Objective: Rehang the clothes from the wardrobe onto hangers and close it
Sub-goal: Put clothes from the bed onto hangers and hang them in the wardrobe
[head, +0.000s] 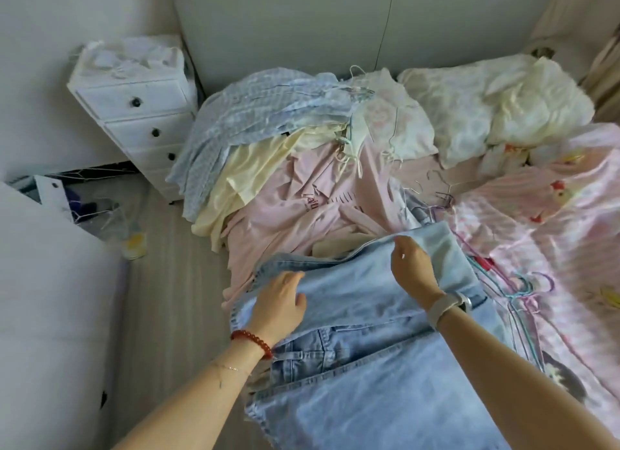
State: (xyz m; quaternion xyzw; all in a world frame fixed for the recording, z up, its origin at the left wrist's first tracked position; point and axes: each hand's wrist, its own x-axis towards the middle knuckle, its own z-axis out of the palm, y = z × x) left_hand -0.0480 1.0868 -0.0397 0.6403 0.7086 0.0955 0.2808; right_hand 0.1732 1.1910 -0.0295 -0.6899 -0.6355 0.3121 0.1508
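- Right hand (pixel 414 268): fingers pinched on the far folded edge of the light blue denim jeans (pixel 369 349), lifting that edge slightly off the pile.
- Left hand (pixel 280 307): fingers loosely spread, resting flat on the frayed hem end of the jeans; it presses but grips nothing.
- Location of the task item: the jeans lie folded across the near edge of the bed (pixel 553 315), waistband and belt loops showing toward the person.
- Step in hand (judged): squaring the jeans for hanging. Keep the left palm as an anchor while the right draws the fold taut, legs matched edge to edge, so the garment sits evenly on a bar.
- Bundle of thin wire hangers in purple, teal and pink (pixel 516 288): just beside the jeans on the right, within reach; likely tangled, so free one singly.
- Heap of pink, pale yellow and blue checked garments (pixel 268 167): beyond the jeans, several with hangers in them.
- Containers: white drawer unit with dark knobs (pixel 141 124), all visible drawers shut (contents unseen); crumpled white cloth on top.
- Wardrobe itself: cannot be identified with certainty.
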